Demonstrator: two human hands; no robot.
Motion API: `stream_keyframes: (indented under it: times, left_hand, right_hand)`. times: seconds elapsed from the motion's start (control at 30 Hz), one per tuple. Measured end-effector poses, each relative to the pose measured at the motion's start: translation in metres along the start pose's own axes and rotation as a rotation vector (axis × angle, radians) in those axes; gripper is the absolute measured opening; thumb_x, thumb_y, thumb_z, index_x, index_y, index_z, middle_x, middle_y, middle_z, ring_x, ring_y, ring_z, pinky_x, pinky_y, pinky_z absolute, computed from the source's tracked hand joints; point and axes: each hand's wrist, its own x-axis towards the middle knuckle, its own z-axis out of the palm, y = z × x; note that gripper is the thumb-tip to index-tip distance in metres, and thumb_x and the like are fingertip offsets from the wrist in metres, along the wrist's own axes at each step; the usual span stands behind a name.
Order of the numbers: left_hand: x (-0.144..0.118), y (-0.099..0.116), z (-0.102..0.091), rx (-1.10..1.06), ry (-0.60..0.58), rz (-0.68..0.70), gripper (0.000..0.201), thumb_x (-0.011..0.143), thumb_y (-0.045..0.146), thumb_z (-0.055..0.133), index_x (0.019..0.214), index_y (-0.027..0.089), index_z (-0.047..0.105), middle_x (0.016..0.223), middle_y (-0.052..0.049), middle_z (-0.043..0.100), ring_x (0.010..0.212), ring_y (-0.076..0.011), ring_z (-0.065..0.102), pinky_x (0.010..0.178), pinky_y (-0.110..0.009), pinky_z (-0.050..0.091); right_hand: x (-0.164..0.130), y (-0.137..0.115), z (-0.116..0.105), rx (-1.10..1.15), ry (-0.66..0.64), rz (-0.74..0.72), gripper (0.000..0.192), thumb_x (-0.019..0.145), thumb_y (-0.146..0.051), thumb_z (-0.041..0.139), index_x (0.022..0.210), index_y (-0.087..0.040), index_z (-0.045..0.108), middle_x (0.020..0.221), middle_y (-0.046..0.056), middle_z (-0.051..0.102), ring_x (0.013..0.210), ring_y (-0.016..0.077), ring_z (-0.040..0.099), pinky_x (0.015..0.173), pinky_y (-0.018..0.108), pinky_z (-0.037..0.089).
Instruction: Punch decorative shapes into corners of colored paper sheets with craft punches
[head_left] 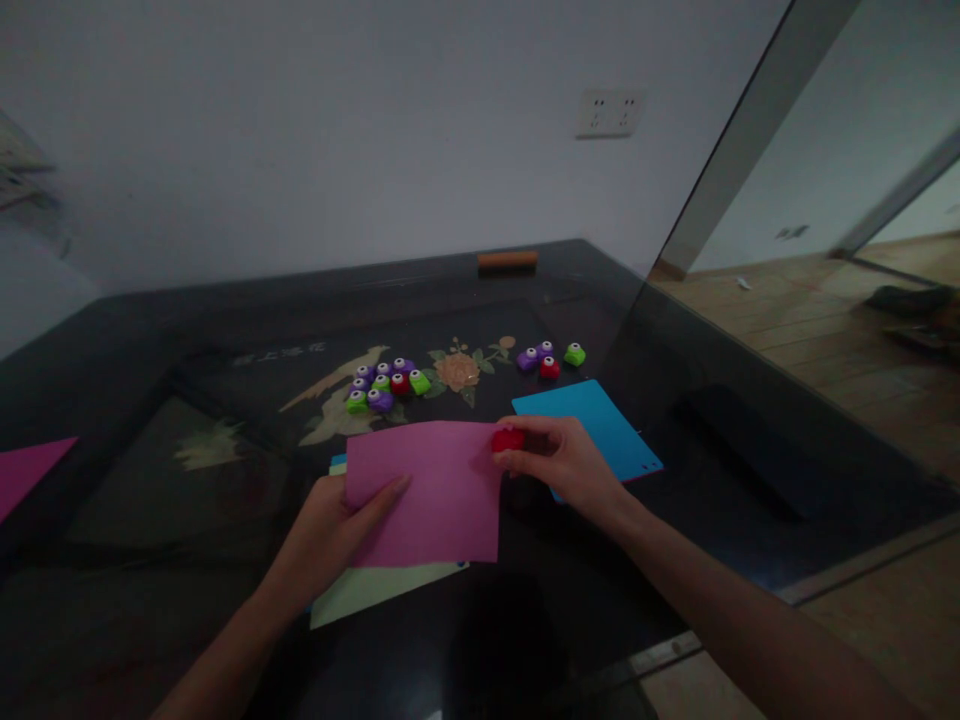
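Observation:
My left hand [334, 525] grips a pink sheet of paper [442, 500], thumb on top and fingers hidden beneath. Between the thumb and fingers of my right hand [570, 465] is a small red craft punch [508, 440], placed at the pink sheet's upper right corner. Under the pink sheet lie a pale green sheet [367, 595] and a bit of blue paper. To the right, a blue sheet [592, 425] has small marks or holes at its near right corner, partly behind my right hand.
Several purple, green and red one-eyed punches [381, 400] cluster left of centre. A smaller group with a red one [550, 368] and a green one [575, 354] sits behind the blue sheet. A brown cylinder [508, 262] lies at the back of the dark table [360, 290]; pink paper [34, 470] is far left.

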Motion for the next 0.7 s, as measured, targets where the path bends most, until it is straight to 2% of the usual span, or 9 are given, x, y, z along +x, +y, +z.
stream_keyframes:
  times: [0.33,0.7]
  left_hand:
    - [0.0012,-0.0059,-0.0008,0.074,0.02,0.112,0.033,0.078,0.047,0.056,0.072,0.017,0.07,0.066,-0.001,0.071,0.055,-0.0185,0.061,0.049,-0.025,0.048]
    - [-0.0003,-0.0052,-0.0003,0.054,0.05,0.085,0.032,0.077,0.046,0.058,0.078,0.017,0.071,0.071,-0.001,0.073,0.062,-0.0203,0.063,0.056,-0.026,0.05]
  right_hand:
    - [0.0005,0.0027,0.0005,0.068,0.025,0.028,0.032,0.066,-0.034,0.075,0.094,-0.02,0.069,0.084,0.003,0.069,0.072,0.0168,0.063,0.062,0.03,0.053]
    - [-0.0014,-0.0028,0.0004,0.05,0.013,0.037,0.033,0.066,-0.03,0.075,0.096,-0.018,0.067,0.088,0.004,0.07,0.075,0.0169,0.065,0.065,0.031,0.055]
